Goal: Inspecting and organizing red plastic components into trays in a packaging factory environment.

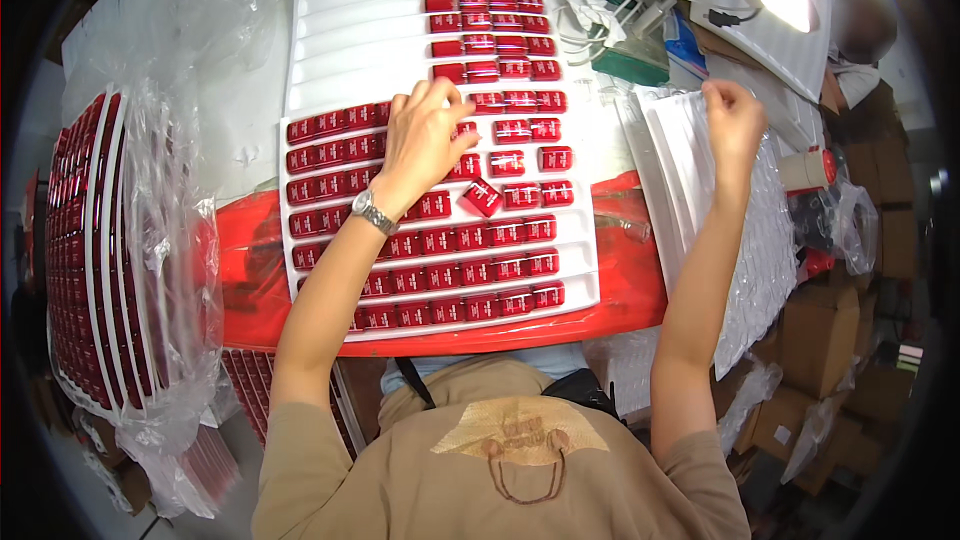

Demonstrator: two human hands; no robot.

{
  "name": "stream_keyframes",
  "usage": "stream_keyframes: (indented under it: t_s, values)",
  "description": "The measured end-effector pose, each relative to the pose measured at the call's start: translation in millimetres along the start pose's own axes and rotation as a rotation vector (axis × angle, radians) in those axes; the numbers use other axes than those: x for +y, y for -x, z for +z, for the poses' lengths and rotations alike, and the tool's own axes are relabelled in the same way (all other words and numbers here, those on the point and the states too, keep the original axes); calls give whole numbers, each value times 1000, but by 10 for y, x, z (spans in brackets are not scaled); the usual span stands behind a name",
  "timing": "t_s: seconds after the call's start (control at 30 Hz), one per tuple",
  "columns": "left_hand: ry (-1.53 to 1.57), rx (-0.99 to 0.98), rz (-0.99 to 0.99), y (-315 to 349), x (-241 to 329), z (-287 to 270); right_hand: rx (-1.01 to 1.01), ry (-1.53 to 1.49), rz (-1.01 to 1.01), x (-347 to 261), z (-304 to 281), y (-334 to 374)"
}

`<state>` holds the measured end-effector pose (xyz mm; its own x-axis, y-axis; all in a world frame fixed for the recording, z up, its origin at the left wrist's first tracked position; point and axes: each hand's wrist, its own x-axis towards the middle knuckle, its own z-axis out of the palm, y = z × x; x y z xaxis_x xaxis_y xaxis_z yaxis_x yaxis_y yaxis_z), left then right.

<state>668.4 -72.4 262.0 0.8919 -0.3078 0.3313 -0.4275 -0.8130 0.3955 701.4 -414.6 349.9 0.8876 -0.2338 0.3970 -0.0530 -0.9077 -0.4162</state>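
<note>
My left hand, with a watch on its wrist, reaches over a white ridged tray filled with rows of small glossy red blocks bearing pale print. Its fingers are bent but spread, close to the red blocks in the upper rows, and they cover part of them. One red block lies tilted across its row, just right of that hand. A second white tray extends behind, with red blocks along its right side and bare grooves on its left. Off to the right, my right hand is raised with fingers closed; what they hold, if anything, is hidden.
Plastic-wrapped trays of red blocks stand at the left. White trays in clear plastic lean at the right, below a lit lamp and tangled cables. Cardboard boxes are stacked at far right. A red cover drapes the table's front.
</note>
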Motion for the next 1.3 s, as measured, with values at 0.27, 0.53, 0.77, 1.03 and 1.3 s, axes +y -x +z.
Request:
stream_keyframes:
  t_s: [0.27, 0.53, 0.77, 1.03, 1.3]
  values:
    - [323, 3, -8, 166, -61, -11, -206, -1074, 99, -1122, 837, 1034]
    - [549, 53, -117, 182, -18, -65, -503, -390, -147, -1157, 389, 775]
    - [150, 22, 116, 16, 98, 181, -157, 228, 52, 1, -172, -422]
    - [165, -43, 25, 390, 44, -92, -136, 581, -47, 407, 101, -145]
    - [183, 38, 94, 384, 79, -164, 58, -175, -57, 268, 26, -324]
